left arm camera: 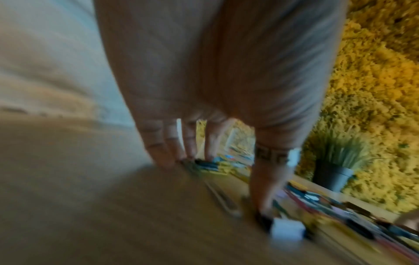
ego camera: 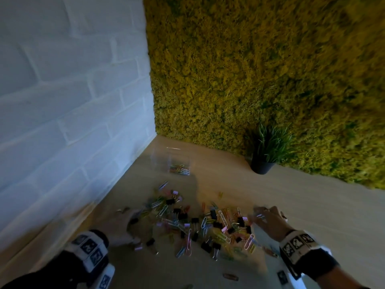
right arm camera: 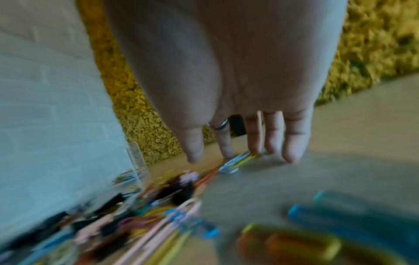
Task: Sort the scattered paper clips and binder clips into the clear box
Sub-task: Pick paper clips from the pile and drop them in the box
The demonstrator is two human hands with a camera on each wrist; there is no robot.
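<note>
clips mostly scattered on counter; few inside clear box at 12 o'clock; left hand and right hand spread wide, raking.

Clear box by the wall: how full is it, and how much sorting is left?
Barely begun. The clear box holds only a few paper clips at its bottom. Both hands, left and right, reach with straight fingers into the pile's edges, gripping nothing clearly. Most clips remain scattered on the table.
</note>
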